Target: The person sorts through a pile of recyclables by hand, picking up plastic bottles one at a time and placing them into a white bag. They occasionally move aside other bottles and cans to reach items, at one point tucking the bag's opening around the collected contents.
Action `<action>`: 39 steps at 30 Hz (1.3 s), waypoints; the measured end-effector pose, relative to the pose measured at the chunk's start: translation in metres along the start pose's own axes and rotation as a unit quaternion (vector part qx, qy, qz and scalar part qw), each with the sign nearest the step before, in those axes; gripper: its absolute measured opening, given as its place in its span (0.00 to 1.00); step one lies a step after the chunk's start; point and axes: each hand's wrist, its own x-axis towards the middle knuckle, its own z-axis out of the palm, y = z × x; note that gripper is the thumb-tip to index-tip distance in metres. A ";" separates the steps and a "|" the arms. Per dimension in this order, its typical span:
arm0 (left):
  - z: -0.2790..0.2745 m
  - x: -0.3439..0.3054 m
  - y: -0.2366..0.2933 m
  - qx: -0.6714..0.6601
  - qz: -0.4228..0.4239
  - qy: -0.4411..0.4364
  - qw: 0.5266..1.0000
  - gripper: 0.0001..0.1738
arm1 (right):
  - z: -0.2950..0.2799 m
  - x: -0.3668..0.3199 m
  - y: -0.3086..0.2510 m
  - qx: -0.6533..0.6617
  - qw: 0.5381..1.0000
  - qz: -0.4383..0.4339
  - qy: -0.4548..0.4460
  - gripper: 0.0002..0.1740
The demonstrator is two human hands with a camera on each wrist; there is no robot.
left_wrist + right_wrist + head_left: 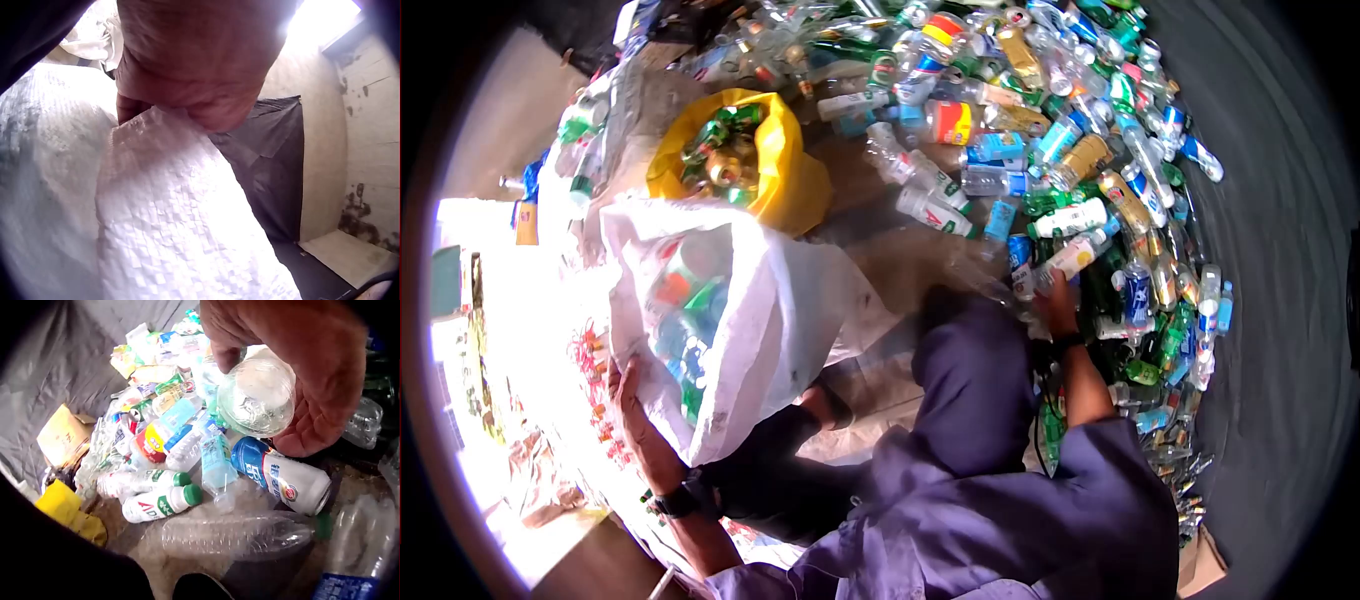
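Note:
My left hand (632, 405) grips the rim of a white woven sack (745, 340), which holds bottles (685, 335). Up close in the left wrist view, that hand (200, 62) covers the gripped edge of the sack (175, 200), and most of its fingers are hidden. On the other side, my right hand (1060, 308) holds a clear bottle with a pale label (1075, 256) at the edge of the bottle pile. In the right wrist view the fingers and thumb of this hand (312, 375) curl round the bottle (257, 397), its round base facing the camera, above a blue and white can (281, 478).
A yellow bag (805, 180) of cans stands behind the white sack. Bottles and cans spread from the back down the right side, against a dark sheet (1260, 300). A clear bottle with a green cap (244, 534) lies on the ground near a foot.

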 end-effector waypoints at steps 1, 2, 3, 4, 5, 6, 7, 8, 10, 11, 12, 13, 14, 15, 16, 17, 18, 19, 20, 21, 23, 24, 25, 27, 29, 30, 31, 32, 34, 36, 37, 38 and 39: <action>-0.003 0.001 -0.001 -0.060 -0.040 0.003 0.997 0.20 | -0.005 -0.006 -0.016 -0.029 0.998 -0.047 0.007 0.30; -0.002 -0.006 -0.003 0.002 0.031 0.016 0.999 0.20 | -0.015 -0.011 -0.032 -0.093 0.995 -0.013 -0.027 0.28; 0.001 0.001 0.016 -0.046 -0.036 -0.023 0.998 0.20 | -0.021 -0.012 -0.054 -0.155 0.986 0.014 -0.062 0.26; 0.010 0.002 0.037 0.049 -0.065 0.019 0.997 0.17 | -0.022 -0.012 -0.051 -0.131 0.989 -0.065 -0.036 0.25; 0.001 0.007 0.016 -0.013 -0.062 0.056 0.996 0.16 | -0.021 -0.010 -0.048 -0.104 0.985 -0.141 -0.006 0.23; -0.001 0.011 0.012 -0.124 -0.087 0.043 0.988 0.15 | -0.031 -0.007 -0.069 -0.053 0.991 -0.117 -0.033 0.22; -0.008 0.018 0.002 -0.175 -0.108 0.039 0.978 0.18 | -0.042 0.000 -0.091 -0.007 0.994 -0.092 -0.061 0.20; -0.013 0.019 -0.004 -0.165 -0.081 0.015 0.983 0.18 | -0.043 0.018 -0.082 -0.072 0.981 -0.178 -0.038 0.20; -0.013 0.018 -0.003 -0.232 -0.071 0.005 0.970 0.16 | -0.047 0.031 -0.142 0.182 0.983 0.022 -0.002 0.23; -0.014 0.016 -0.002 -0.253 -0.070 0.003 0.965 0.14 | -0.071 0.052 -0.175 0.125 0.987 0.028 -0.094 0.26; -0.017 0.017 -0.002 -0.269 -0.062 -0.001 0.961 0.15 | -0.074 0.063 -0.198 0.123 0.990 -0.034 -0.064 0.27; -0.020 0.017 -0.005 -0.286 -0.053 -0.005 0.957 0.15 | -0.075 0.069 -0.226 0.120 0.988 -0.097 -0.033 0.28; -0.023 0.017 -0.008 -0.311 -0.044 -0.005 0.949 0.16 | -0.088 0.070 -0.280 0.119 0.983 -0.125 -0.067 0.30; -0.026 0.016 -0.008 -0.317 -0.040 0.001 0.948 0.16 | -0.101 0.066 -0.340 0.117 0.977 -0.150 -0.100 0.31; -0.029 0.015 -0.008 -0.323 -0.031 0.001 0.946 0.16 | -0.104 0.065 -0.377 0.128 0.969 -0.183 -0.106 0.36; -0.032 0.014 -0.008 -0.330 -0.022 0.000 0.944 0.16 | -0.106 0.062 -0.408 0.129 0.960 -0.220 -0.113 0.38; -0.036 0.014 -0.012 -0.325 -0.016 0.016 0.945 0.15 | -0.104 0.053 -0.448 0.178 0.940 -0.267 -0.119 0.38; -0.038 0.013 -0.008 -0.329 -0.014 0.018 0.944 0.15 | -0.104 0.046 -0.478 0.156 0.931 -0.303 -0.131 0.37; -0.039 0.010 -0.003 -0.315 -0.008 0.029 0.948 0.15 | -0.102 0.041 -0.500 0.133 0.921 -0.338 -0.143 0.36; -0.040 0.008 0.000 -0.303 -0.002 0.040 0.952 0.15 | -0.097 0.036 -0.516 0.062 0.902 -0.412 -0.115 0.35; -0.044 0.007 -0.003 -0.303 -0.006 0.038 0.952 0.14 | -0.089 0.022 -0.562 0.034 0.879 -0.438 -0.188 0.34; -0.051 0.004 -0.006 -0.303 -0.011 0.040 0.952 0.14 | -0.075 0.016 -0.584 -0.002 0.843 -0.501 -0.195 0.34; -0.052 0.002 -0.009 -0.287 -0.013 0.039 0.957 0.14 | -0.062 0.014 -0.599 -0.033 0.805 -0.558 -0.200 0.33; -0.048 0.000 -0.008 -0.291 -0.024 0.048 0.955 0.13 | -0.044 0.008 -0.617 -0.061 0.801 -0.550 -0.228 0.34; -0.043 -0.003 -0.002 -0.283 -0.026 0.046 0.958 0.13 | -0.017 0.011 -0.626 -0.041 0.763 -0.585 -0.271 0.34; -0.040 -0.005 -0.002 -0.273 -0.024 0.031 0.961 0.13 | -0.007 0.012 -0.633 -0.034 0.740 -0.608 -0.285 0.34; -0.039 -0.005 -0.001 -0.263 -0.022 0.016 0.964 0.13 | 0.002 0.006 -0.638 -0.036 0.737 -0.612 -0.286 0.34; -0.036 -0.008 -0.003 -0.263 -0.026 -0.010 0.964 0.15 | 0.011 -0.001 -0.643 -0.106 0.740 -0.592 -0.300 0.32; -0.030 -0.012 0.000 -0.259 -0.004 -0.048 0.965 0.15 | 0.034 -0.013 -0.645 -0.172 0.739 -0.572 -0.312 0.28; -0.026 -0.012 -0.001 -0.243 0.034 -0.053 0.968 0.14 | 0.043 -0.021 -0.649 -0.184 0.744 -0.561 -0.313 0.29; -0.025 -0.011 -0.001 -0.245 0.033 -0.050 0.968 0.14 | 0.045 -0.025 -0.652 -0.194 0.750 -0.549 -0.313 0.29; -0.024 -0.011 0.000 -0.208 0.043 -0.054 0.976 0.13 | 0.047 -0.028 -0.656 -0.184 0.751 -0.553 -0.310 0.27; -0.024 -0.011 0.000 -0.168 0.054 -0.058 0.983 0.12 | 0.049 -0.029 -0.659 -0.184 0.747 -0.558 -0.311 0.27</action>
